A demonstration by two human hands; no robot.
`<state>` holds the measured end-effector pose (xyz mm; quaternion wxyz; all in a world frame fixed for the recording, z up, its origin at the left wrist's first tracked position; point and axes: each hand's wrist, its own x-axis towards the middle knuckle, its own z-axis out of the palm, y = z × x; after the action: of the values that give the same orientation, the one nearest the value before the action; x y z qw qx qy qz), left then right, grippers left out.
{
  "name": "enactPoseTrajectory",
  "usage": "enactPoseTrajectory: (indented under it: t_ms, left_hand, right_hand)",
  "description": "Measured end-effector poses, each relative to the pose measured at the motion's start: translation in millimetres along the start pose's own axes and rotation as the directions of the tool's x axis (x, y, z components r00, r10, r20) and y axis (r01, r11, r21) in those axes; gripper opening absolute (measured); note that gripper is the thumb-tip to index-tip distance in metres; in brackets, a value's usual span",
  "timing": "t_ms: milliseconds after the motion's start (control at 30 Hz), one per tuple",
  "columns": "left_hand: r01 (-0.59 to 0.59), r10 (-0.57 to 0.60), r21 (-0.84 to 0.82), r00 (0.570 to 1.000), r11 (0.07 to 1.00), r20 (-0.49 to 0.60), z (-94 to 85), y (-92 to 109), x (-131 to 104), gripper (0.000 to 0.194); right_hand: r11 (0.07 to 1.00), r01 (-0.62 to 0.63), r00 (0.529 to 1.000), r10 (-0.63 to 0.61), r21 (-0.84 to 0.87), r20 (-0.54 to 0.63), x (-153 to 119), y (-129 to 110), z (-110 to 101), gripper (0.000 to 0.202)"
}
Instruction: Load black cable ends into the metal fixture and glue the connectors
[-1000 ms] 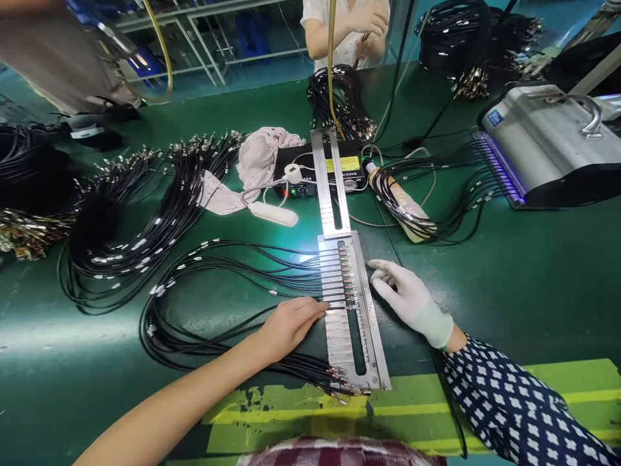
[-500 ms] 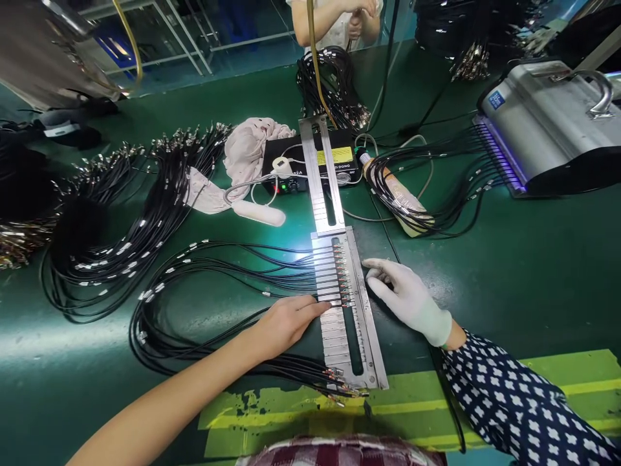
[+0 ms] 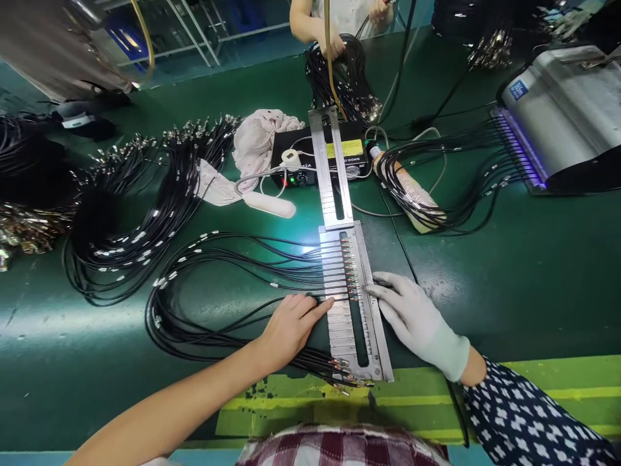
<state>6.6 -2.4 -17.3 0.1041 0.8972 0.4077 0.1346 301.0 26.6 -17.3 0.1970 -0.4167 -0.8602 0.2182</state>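
A slotted metal fixture (image 3: 342, 330) lies on the table, with several black cables (image 3: 291, 262) side by side across its grooves. Their metal ends line up over the slot. My bare left hand (image 3: 288, 327) has its index finger pressed on the lowest cable at the grooved strip; its other fingers curl over that cable, and the thumb is hidden. My right hand (image 3: 414, 317), in a white glove with dark fingertips, has its fingers stretched out, touching the fixture's right bar. Loose cable ends (image 3: 347, 375) lie across the fixture's lower end, below my left hand.
A second slotted plate (image 3: 334, 194) extends beyond the fixture, over a black control box (image 3: 291, 152). Cable bundles (image 3: 130, 239) lie left; a bottle (image 3: 412, 200) and a metal lamp housing with purple light (image 3: 557, 123) stand right. Across the table, another person's hand (image 3: 330, 42) touches a cable bundle.
My right hand's fingers have come down onto the fixture's right bar. My left index finger is straighter on the cable. The other person's hand has reached down to the far bundle. The view has shifted slightly.
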Motion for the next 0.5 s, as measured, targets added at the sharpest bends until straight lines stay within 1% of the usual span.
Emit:
enactPoseTrajectory:
  t_ms: [67, 133, 200, 267, 333, 367, 433, 500]
  left_hand:
    - [0.045, -0.042, -0.090, 0.998, 0.995, 0.040, -5.0, 2.2, -1.3, 0.037]
    - [0.128, -0.104, -0.209, 0.987, 0.970, 0.122, -14.5, 6.3, -4.8, 0.034]
    - [0.218, -0.148, -0.293, 0.959, 0.931, 0.242, -26.1, 11.6, -11.7, 0.029]
    - [0.293, -0.176, -0.315, 0.919, 0.903, 0.352, -36.3, 16.3, -20.6, 0.017]
    - [0.340, -0.198, -0.312, 0.891, 0.887, 0.409, -41.9, 18.9, -28.1, 0.006]
    - [0.353, -0.205, -0.319, 0.886, 0.879, 0.415, -42.6, 19.2, -30.5, 0.006]
    - [0.363, -0.218, -0.364, 0.898, 0.858, 0.382, -39.8, 17.9, -31.1, 0.009]
    - [0.343, -0.235, -0.430, 0.929, 0.835, 0.284, -32.6, 14.9, -26.1, 0.010]
  right_hand:
    - [1.000, -0.021, 1.000, 0.021, 0.021, -0.006, 3.7, 1.2, 0.2, 0.032]
    - [0.999, -0.017, 1.000, 0.018, 0.034, -0.012, 5.2, 1.6, -0.2, 0.032]
    - [0.999, -0.008, 1.000, 0.009, 0.038, -0.019, 4.5, 1.3, -0.7, 0.032]
    - [0.999, -0.002, 1.000, 0.004, 0.045, -0.031, 3.4, 0.9, -0.9, 0.030]
    - [0.998, -0.001, 0.999, 0.003, 0.055, -0.042, 3.2, 0.8, -0.8, 0.029]
    - [0.998, -0.003, 0.999, 0.005, 0.060, -0.045, 3.5, 0.8, -0.8, 0.028]
    - [0.998, -0.010, 0.999, 0.013, 0.064, -0.044, 4.4, 0.8, -1.0, 0.028]
    - [0.997, -0.017, 0.999, 0.019, 0.069, -0.036, 5.3, 0.9, -1.5, 0.028]
